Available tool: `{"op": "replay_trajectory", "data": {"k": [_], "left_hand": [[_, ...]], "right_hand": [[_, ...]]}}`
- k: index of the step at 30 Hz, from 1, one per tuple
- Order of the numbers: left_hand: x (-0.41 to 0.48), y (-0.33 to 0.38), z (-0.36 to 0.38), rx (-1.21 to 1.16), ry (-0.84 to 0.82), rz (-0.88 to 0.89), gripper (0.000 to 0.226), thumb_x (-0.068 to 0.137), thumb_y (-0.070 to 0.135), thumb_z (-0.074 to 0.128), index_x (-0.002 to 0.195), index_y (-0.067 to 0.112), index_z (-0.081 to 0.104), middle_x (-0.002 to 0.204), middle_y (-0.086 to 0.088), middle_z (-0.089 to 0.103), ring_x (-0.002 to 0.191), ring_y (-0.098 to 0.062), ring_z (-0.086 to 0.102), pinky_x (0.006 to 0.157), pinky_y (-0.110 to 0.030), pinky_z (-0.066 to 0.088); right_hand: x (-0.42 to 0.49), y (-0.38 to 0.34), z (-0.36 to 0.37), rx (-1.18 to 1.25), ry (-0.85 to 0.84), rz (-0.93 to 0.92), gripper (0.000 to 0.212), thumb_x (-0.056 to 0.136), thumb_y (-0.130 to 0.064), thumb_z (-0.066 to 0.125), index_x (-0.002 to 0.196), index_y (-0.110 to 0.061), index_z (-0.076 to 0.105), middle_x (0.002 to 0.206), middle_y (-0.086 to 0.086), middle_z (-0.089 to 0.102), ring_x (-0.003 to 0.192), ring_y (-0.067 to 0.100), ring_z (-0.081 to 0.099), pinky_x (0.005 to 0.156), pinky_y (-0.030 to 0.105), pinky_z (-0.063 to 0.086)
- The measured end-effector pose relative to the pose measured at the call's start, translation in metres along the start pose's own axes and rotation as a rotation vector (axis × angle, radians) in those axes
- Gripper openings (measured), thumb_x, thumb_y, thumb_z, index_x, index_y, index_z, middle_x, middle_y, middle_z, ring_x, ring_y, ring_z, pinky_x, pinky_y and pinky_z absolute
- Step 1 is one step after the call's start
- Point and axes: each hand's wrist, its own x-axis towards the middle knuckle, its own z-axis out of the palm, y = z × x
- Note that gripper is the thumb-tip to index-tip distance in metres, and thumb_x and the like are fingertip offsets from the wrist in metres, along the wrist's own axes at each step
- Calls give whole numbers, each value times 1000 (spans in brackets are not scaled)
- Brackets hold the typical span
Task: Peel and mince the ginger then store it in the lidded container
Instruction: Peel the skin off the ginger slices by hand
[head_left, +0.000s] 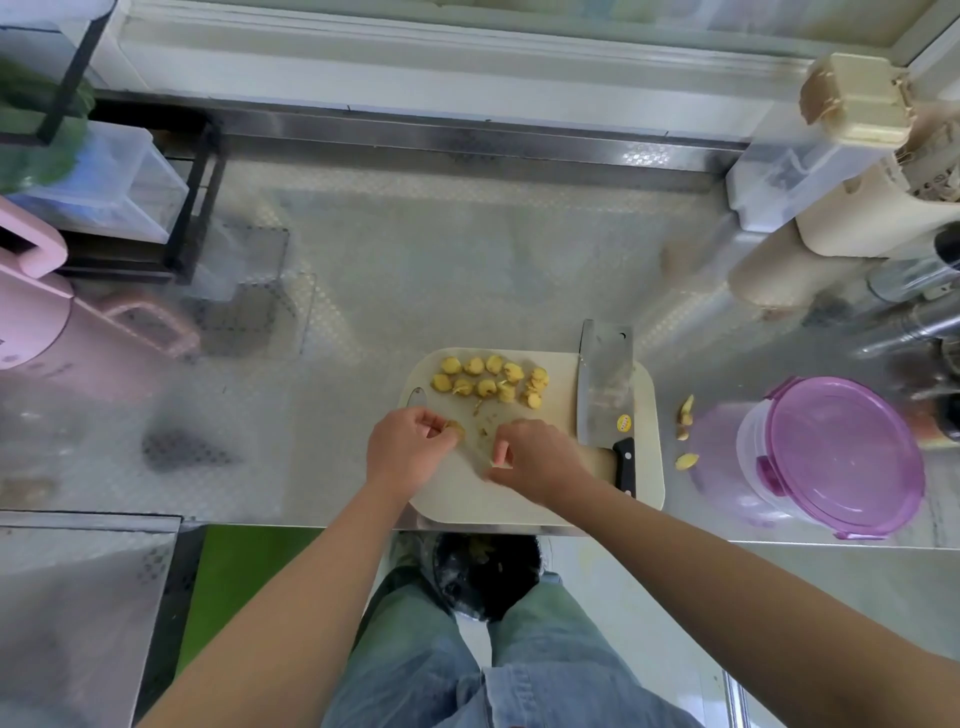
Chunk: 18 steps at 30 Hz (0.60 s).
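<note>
Several peeled yellow ginger pieces (488, 382) lie in two rows at the far side of the cream cutting board (530, 504). My left hand (408, 449) pinches a small ginger piece (454, 428) over the board. My right hand (537, 457) is close beside it, fingers curled on a thin pale strip that looks like peel. A cleaver (605, 395) with a black handle lies flat on the board's right side. The clear container with a purple lid (831, 457) stands shut to the right.
Three ginger scraps (685, 415) lie on the steel counter between board and container. A pink appliance (31, 317) sits at left, a black rack with clear bins (119, 187) behind it. Rolls and metal utensils (852, 249) crowd the right. A bin (483, 577) stands below the counter edge.
</note>
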Motion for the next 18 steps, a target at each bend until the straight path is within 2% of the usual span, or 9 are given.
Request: {"op": "replay_trajectory", "data": {"k": [3,6,11,13,16,18], "left_hand": [[2,1,-2,-13,8,2,11,77,29,75,78,22,66,74,11,63,72,-10,61,66,-27,48],[5,3,-3,-28,20,9,10,78,28,74,79,20,68,73,10,63,69,-8,59,60,-23,44],[10,7,-5,-25,23,23,10,79,29,74,77,22,67,71,13,62,68,-5,57,58,-19,42],[11,7,-5,-15,22,29,9,80,28,73,78,22,66,70,14,60,66,-2,56,57,-17,40],[12,7,-4,3,17,43,10,80,28,73,79,21,67,70,14,60,65,0,54,56,-15,38],[13,8,-4,8,15,42,9,80,29,73,80,21,67,71,15,60,66,0,54,56,-16,38]], "right_hand": [[8,-2,-2,58,19,0,7,87,-25,65,87,-19,69,92,-3,66,90,20,63,70,28,45],[17,-2,-8,50,84,-22,10,88,-25,64,92,-17,69,96,1,68,91,21,62,76,32,49],[28,-5,-6,-42,194,-147,26,90,-27,61,113,-15,58,115,3,58,93,30,60,71,37,49],[28,-4,-3,-96,212,-181,29,91,-27,60,118,-15,59,121,3,55,95,29,60,69,35,48],[25,-1,-2,-88,233,-211,22,90,-25,63,109,-15,66,119,4,55,91,30,60,65,33,45],[24,0,-3,-74,220,-221,16,90,-25,63,101,-14,67,114,4,54,89,30,60,67,36,48]]}}
